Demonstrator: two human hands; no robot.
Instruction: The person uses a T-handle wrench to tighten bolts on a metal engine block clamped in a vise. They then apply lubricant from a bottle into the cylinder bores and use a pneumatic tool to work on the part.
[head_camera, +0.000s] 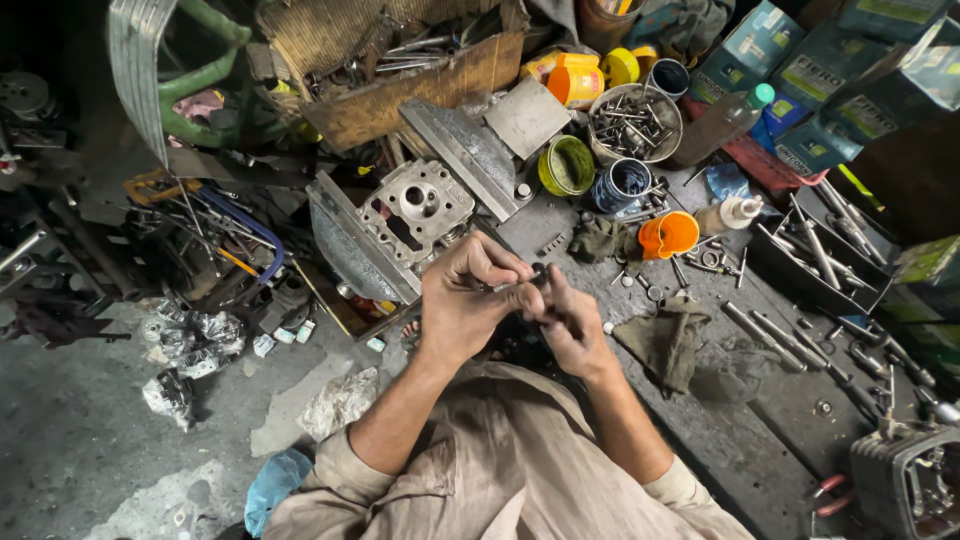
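Small dark metal part (539, 271) sits right between both hands, at the fingertips, held over the dark bench (740, 440). Too small to make out its exact shape.

Left hand (468, 300): grip pressed together, fingers curled in, tips pinching the part from the left. Right hand (572, 322): grip also closed, thumb and forefinger meeting the part from the right. The two grips touch each other at the part.

Just beyond the left grip: grey cast cylinder head (417, 209), rough finish, round bore, ribbed sides, lying flat. Just right of the right grip: crumpled olive rag (668, 342), greasy. Further out beyond the grips: orange plastic cup (669, 234) on its side, green round tub (567, 165), blue tin (620, 184) with wire bits, metal bowl (634, 124) full of bolts and screws. Far right: black tray (822, 262) with long steel tools. Loose washers and nuts scattered around the rag.
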